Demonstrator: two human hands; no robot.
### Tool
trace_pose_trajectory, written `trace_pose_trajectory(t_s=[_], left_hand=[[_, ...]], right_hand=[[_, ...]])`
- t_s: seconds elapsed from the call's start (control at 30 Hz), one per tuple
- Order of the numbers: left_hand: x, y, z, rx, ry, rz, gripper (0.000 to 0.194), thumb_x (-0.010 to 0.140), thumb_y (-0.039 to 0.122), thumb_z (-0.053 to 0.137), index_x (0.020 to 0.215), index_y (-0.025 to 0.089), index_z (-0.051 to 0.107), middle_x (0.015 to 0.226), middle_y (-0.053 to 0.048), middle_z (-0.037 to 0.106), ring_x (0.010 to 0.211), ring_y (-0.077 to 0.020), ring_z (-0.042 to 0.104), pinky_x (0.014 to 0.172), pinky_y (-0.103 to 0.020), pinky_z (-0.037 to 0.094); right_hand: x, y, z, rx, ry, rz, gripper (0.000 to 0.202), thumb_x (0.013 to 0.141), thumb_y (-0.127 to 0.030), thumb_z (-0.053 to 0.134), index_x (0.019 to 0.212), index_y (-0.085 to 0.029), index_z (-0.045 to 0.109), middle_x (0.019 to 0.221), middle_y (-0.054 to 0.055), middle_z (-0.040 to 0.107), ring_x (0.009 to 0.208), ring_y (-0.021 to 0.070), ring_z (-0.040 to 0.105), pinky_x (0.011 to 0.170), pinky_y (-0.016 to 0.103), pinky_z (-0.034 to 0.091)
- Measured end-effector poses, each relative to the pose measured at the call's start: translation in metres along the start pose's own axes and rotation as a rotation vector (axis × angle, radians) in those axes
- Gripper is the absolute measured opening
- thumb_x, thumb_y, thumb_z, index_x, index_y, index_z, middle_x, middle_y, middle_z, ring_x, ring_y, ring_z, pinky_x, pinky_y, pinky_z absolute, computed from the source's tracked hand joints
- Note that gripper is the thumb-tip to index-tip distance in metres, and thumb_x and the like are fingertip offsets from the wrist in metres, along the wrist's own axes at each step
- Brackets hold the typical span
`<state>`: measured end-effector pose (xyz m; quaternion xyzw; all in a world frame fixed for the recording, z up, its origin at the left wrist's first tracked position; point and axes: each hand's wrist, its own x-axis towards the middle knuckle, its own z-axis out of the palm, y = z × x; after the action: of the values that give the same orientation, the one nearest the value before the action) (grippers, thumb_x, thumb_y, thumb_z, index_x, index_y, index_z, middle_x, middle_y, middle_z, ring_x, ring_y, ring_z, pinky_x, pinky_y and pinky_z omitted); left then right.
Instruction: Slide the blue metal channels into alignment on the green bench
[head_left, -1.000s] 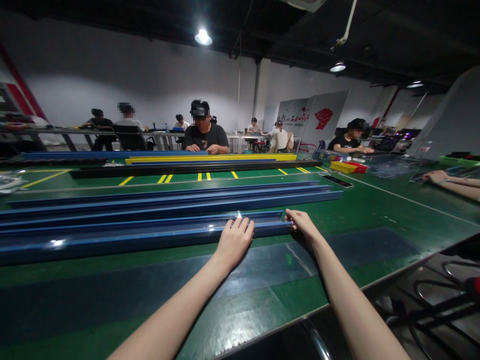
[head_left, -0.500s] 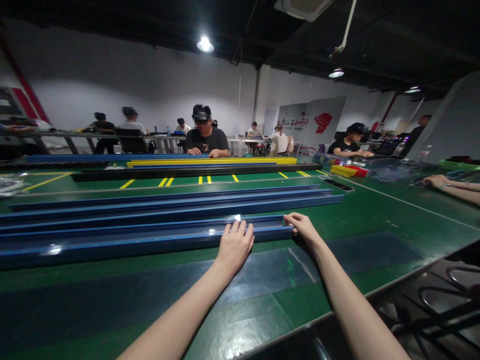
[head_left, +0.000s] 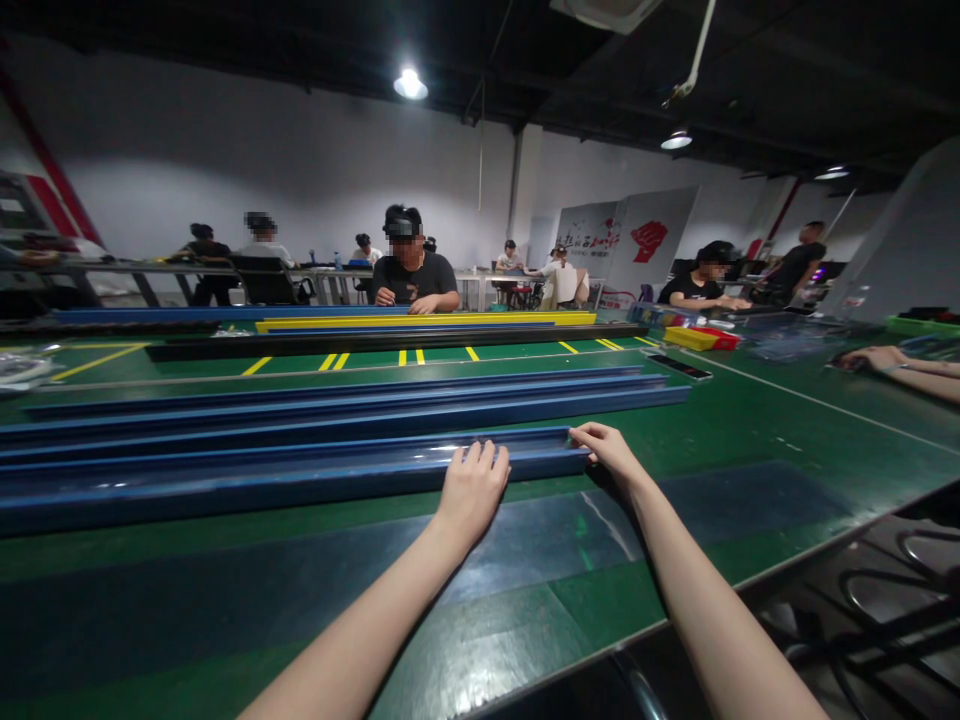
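Observation:
A long blue channel (head_left: pixel 247 482) with raised side walls lies across the green table in front of me. My left hand (head_left: pixel 474 485) rests over its near wall, fingers close together and curled into the trough. At the channel's right end my right hand (head_left: pixel 604 447) pinches the end edge between thumb and fingers; the fingertips are partly hidden, and any small piece between them does not show. Glossy highlights run along the trough floor. Below both forearms, a clear plastic strip (head_left: pixel 525 545) lies flat along the table's near side.
More blue channels (head_left: pixel 450 400) lie parallel just beyond. Farther back are yellow profiles (head_left: pixel 435 322) and a black one (head_left: pixel 390 345). A phone (head_left: pixel 679 366) and yellow and red trays (head_left: pixel 701 340) sit to the right. A co-worker (head_left: pixel 412 270) sits opposite; another person's hand (head_left: pixel 874 358) is at right.
Both my hands stay almost in place on the channel. The bright reflections along its trough and near wall have shifted and dimmed. In the right background, a person has come farther into view.

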<state>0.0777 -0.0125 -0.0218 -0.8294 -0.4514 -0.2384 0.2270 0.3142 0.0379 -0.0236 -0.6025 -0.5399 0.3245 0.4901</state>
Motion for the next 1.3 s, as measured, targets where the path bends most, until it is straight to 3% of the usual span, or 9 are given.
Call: trace_pose_trajectory(t_s=[0.43, 1.3], left_hand=[[0.003, -0.003, -0.001, 0.008, -0.057, 0.016, 0.016, 0.085, 0.024, 0.043, 0.096, 0.018, 0.053, 0.087, -0.006, 0.059, 0.083, -0.0205, 0.054, 0.068, -0.033, 0.037], [0.002, -0.003, 0.000, 0.026, -0.067, 0.013, 0.018, 0.087, 0.026, 0.040, 0.095, 0.017, 0.053, 0.083, -0.006, 0.059, 0.077, -0.0187, 0.053, 0.065, -0.031, 0.033]], right_hand=[[0.000, 0.002, -0.001, -0.037, -0.035, -0.004, 0.029, 0.056, -0.046, 0.057, 0.054, -0.017, 0.054, 0.050, -0.002, 0.050, 0.044, 0.0073, 0.041, 0.041, 0.020, 0.031], [0.007, 0.014, -0.009, -0.188, -0.100, 0.003, 0.026, 0.058, -0.039, 0.059, 0.059, -0.013, 0.062, 0.044, -0.002, 0.049, 0.040, 0.0065, 0.040, 0.041, 0.021, 0.028]])
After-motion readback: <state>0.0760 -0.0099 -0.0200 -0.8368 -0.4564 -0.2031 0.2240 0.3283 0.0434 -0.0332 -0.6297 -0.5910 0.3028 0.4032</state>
